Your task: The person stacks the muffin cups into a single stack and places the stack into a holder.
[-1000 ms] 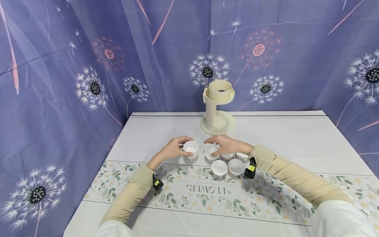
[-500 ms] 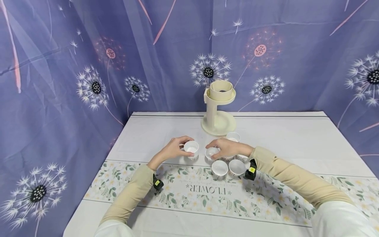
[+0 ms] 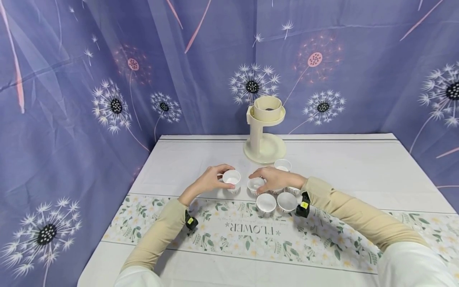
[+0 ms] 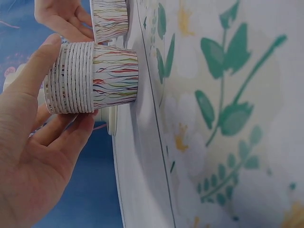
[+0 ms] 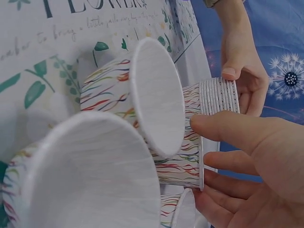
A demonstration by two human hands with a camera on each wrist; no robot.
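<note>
My left hand [image 3: 211, 179] grips a nested stack of white paper cups [image 4: 116, 73] with wavy coloured stripes. In the left wrist view the thumb lies along one side of the piled rims and the fingers curl under the other. To its right, my right hand [image 3: 276, 178] holds a single paper cup [image 3: 256, 185] near the rim, the thumb on one side and fingertips on the other, as the right wrist view shows. That cup stands mouth up beside the stack. Two more cups [image 3: 266, 203] [image 3: 287, 202] stand nearer to me, and others sit partly hidden beneath my right hand.
Behind the hands stands a cream plastic stand [image 3: 255, 137] with a round base and a ring-shaped top. One cup [image 3: 283, 164] is just in front of its base. A floral printed band crosses the white tablecloth [image 3: 337, 155]. A purple curtain [image 3: 208, 79] hangs behind.
My right hand has come down slightly and its fingers have closed round the single cup, which has shifted a little left. The left hand and its stack stay nearly in place.
</note>
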